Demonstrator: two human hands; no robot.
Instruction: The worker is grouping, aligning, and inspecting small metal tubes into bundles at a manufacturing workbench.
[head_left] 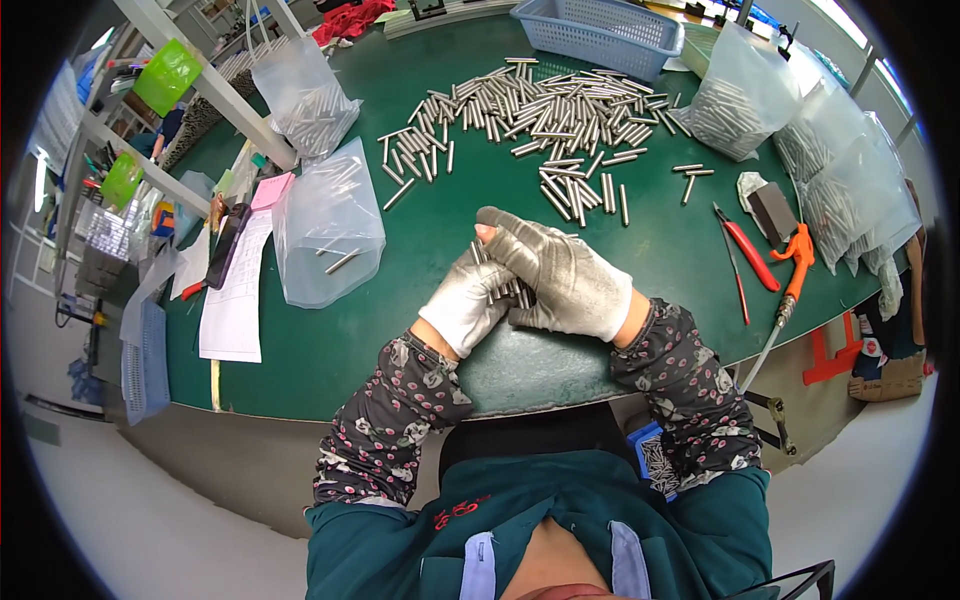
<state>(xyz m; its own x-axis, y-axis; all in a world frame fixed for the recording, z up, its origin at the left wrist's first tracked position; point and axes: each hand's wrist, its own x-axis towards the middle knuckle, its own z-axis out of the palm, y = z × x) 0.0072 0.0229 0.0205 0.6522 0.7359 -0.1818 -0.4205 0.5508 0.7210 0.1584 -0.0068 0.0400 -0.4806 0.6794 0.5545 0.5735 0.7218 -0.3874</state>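
Both my hands wear white work gloves smudged grey and meet near the front of the green table point(450, 375). My left hand point(468, 300) curls around a bundle of short metal pins point(507, 291). My right hand point(568, 277) is cupped over the same bundle, and its fingertips reach across toward the left hand. Pin ends show in the gap between the palms. Just beyond my hands lies a large loose heap of similar pins point(545, 110), with a smaller cluster at its near side point(570, 190).
To the left are an open clear bag point(330, 235) with a few pins, a paper sheet point(235, 290) and a fuller bag point(305, 105). On the right lie red-handled pliers point(750, 255) and an orange air gun point(797, 262), near filled bags point(740, 100). A blue basket point(600, 35) stands behind.
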